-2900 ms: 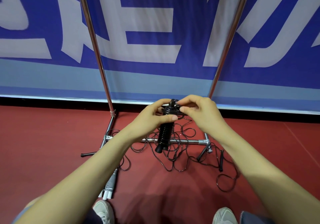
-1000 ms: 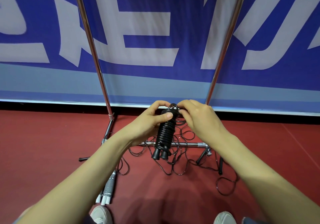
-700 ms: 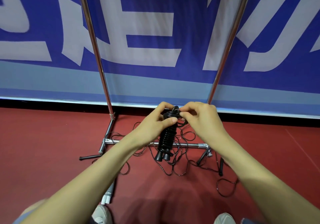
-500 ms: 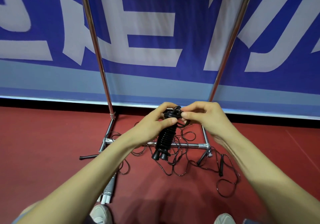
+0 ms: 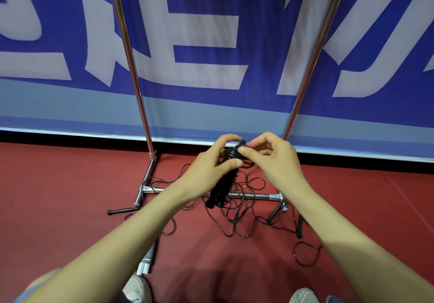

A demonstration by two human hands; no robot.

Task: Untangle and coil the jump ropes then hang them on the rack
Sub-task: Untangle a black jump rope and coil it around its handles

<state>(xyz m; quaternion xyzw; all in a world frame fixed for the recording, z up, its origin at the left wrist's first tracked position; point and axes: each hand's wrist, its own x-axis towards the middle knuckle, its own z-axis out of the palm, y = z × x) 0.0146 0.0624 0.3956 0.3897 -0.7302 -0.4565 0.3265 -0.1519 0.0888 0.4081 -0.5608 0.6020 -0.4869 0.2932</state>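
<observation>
While the left grip [image 5: 210,170] holds the black coiled jump rope bundle [image 5: 224,184], the right grip [image 5: 273,161] pinches its top end. One rope looks nearly coiled, unhung; chrome metal rack [image 5: 132,72] stands behind the grips, thin black tangled ropes [image 5: 237,215] lie below, undone.

Red floor [image 5: 70,197]: tangled ropes [image 5: 237,223], rack base [image 5: 253,196], seemingly shoes [image 5: 137,288].

2 forearms extended forward; left hand [image 5: 209,173] fingers curled in grip; right hand [image 5: 272,161] thumb, forefinger pinching.
</observation>
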